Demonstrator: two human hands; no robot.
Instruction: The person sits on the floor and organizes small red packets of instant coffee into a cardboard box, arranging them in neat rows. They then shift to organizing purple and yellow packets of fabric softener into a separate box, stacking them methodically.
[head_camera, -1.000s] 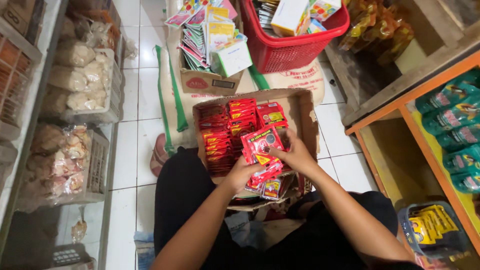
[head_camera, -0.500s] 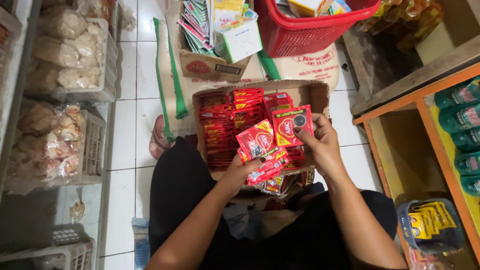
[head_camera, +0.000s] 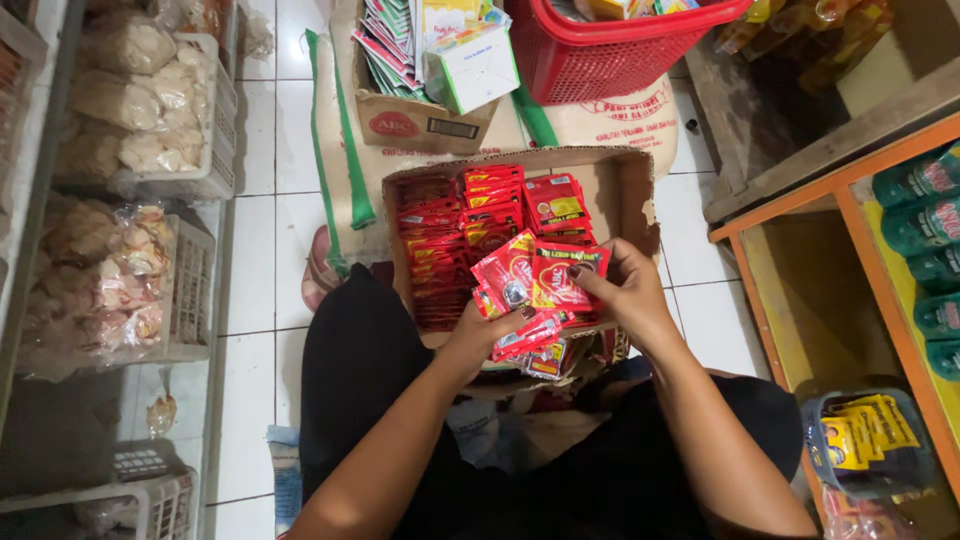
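A cardboard box (head_camera: 630, 195) rests on my lap, holding rows of small red sachets (head_camera: 455, 225). My left hand (head_camera: 478, 340) grips the lower end of a strip of joined red sachets (head_camera: 530, 285) over the box's near edge. My right hand (head_camera: 622, 290) pinches the right end of the same strip, fingers on the sachet at the strip's top right. More sachets hang below the box edge between my hands, partly hidden.
A red plastic basket (head_camera: 600, 55) and a second carton of packets (head_camera: 415, 120) sit on white sacks ahead. White crates of bagged snacks (head_camera: 140, 120) stand left. An orange wooden shelf (head_camera: 830, 210) with green bottles stands right; yellow packets (head_camera: 865, 435) lie below.
My right hand has dropped slightly from the box's right side toward the strip, bringing its sachet down against the others. The left hand stays put.
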